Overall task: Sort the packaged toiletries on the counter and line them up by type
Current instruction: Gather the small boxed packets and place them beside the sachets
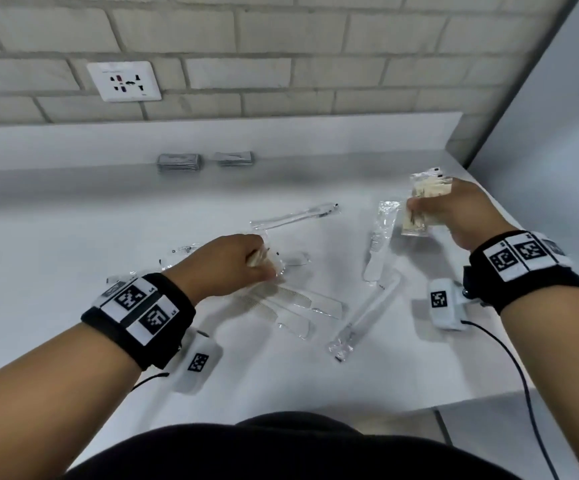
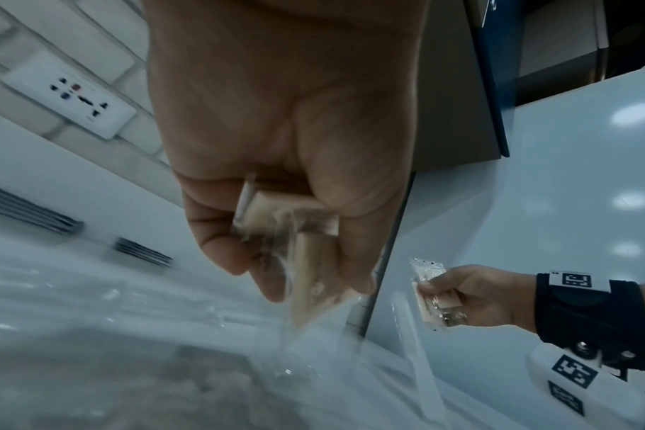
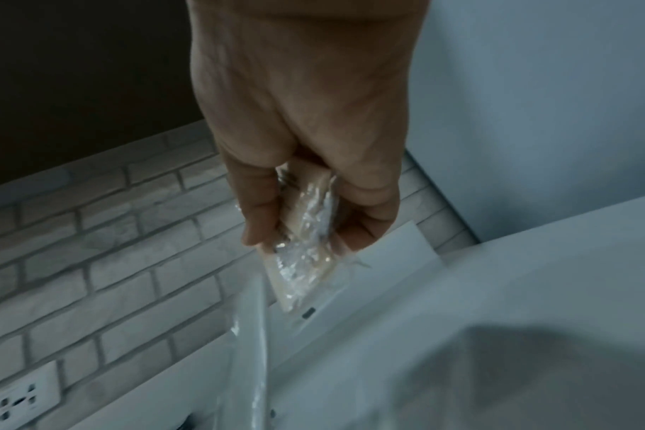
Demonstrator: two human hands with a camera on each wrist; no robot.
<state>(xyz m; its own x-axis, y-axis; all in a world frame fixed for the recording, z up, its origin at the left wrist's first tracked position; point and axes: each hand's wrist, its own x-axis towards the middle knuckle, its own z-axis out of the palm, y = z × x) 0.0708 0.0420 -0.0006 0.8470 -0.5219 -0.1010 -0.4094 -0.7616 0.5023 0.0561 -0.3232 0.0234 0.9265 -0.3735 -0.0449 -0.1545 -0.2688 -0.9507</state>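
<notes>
My left hand (image 1: 243, 261) grips a clear-wrapped beige packet (image 2: 306, 261) just above the white counter (image 1: 108, 216), in the middle of the scattered items. My right hand (image 1: 454, 209) holds a bundle of similar beige packets (image 1: 419, 209) raised at the right; the same bundle (image 3: 306, 250) shows between thumb and fingers in the right wrist view. Loose on the counter lie wrapped clear combs (image 1: 291, 306), a wrapped toothbrush (image 1: 298, 216), another long wrapped item (image 1: 364, 323) and a white wrapped comb (image 1: 380, 244). Two stacks of grey sachets (image 1: 179, 162) (image 1: 234, 158) stand at the back ledge.
A brick wall with a white socket (image 1: 123, 80) rises behind the counter. A white side panel (image 1: 558, 116) closes the right side. The counter's front edge (image 1: 471, 400) runs close to my body. Small clear packets (image 1: 184, 251) lie left of my left hand.
</notes>
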